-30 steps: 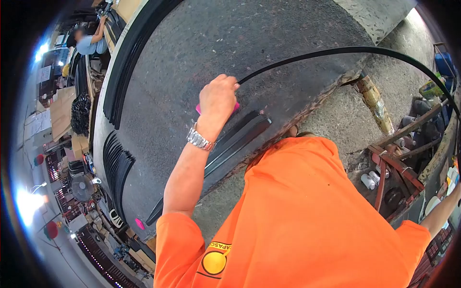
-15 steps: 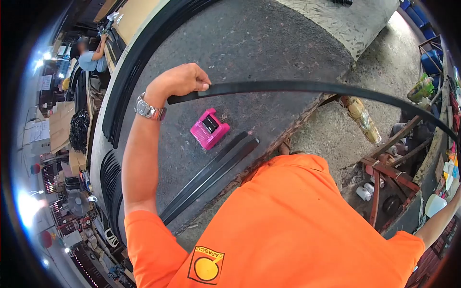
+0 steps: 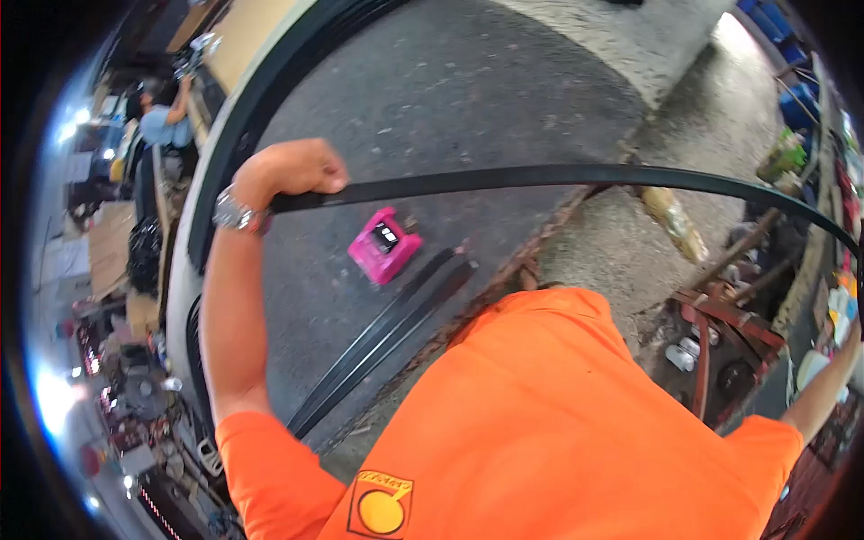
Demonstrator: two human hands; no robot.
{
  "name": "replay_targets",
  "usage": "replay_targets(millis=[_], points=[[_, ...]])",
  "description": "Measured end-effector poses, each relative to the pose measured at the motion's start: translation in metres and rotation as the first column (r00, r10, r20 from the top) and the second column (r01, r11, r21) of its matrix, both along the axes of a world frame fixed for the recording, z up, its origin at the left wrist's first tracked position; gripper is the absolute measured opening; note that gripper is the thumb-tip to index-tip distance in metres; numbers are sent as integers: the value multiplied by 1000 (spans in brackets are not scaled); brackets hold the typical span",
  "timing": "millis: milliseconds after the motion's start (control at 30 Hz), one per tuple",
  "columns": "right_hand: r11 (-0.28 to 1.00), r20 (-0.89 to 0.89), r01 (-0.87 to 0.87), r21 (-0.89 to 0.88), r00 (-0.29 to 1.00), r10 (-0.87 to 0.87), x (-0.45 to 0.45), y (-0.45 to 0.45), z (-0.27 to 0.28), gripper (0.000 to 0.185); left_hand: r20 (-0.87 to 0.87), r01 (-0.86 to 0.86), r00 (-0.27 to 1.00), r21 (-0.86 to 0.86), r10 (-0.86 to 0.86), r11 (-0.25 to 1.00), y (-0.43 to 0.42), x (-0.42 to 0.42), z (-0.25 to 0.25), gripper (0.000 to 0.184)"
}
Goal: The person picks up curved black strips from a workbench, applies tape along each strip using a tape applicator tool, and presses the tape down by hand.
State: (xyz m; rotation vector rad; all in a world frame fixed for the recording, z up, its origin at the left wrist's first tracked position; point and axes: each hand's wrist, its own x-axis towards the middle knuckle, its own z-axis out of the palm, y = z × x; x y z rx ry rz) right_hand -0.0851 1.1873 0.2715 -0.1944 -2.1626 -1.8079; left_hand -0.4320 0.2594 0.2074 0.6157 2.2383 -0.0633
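ok quick update; my left hand (image 3: 301, 169) has shifted a bit further left w/ the black strip (image 3: 504, 177), and it's now just beside the bundle of strips (image 3: 270, 76) along the curved edge of the tabletop (image 3: 468, 99). Fingers are closed on the strip near its end, w/ a short bit poking out past them; the rest arcs way over to the right side, past the tabletop edge. The pink tool (image 3: 385, 247) was under that hand a sec ago, now it's sitting loose below the strip, so imo that hand's just on strip handling rn. A couple of loose strips (image 3: 396, 333) lie near it, fwiw; right arm (image 3: 823, 396) runs off the frame edge, so can't tell if the right hand's wide, narrow or holding anything, tbh.
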Motion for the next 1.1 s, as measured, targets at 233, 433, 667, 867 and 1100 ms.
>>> replay_targets(millis=[233, 433, 667, 867, 1100], points=[[655, -7, 284, -701, 915, -404, -19, 124, -32, 30, -107, -49, 993, -50, 43, 998, -30, -3, 16, 17], [575, 165, 503, -645, 827, -538, -100, -43, -34, 26, -245, -45, 970, -152, 6, 987, -65, -17, 55, 14], [601, 123, 360, -714, 909, -399, -141, -117, -50, 23, -433, -235, 887, -123, 161, 964, -121, -22, 91, 9], [537, 159, 377, -755, 899, -407, -158, -125, -58, 23, -466, -264, 873, -198, 146, 944, -130, -11, 118, 10], [538, 143, 357, -764, 906, -398, -167, -125, -65, 23, -482, -222, 869, -174, 113, 959, -142, 6, 127, 9]])
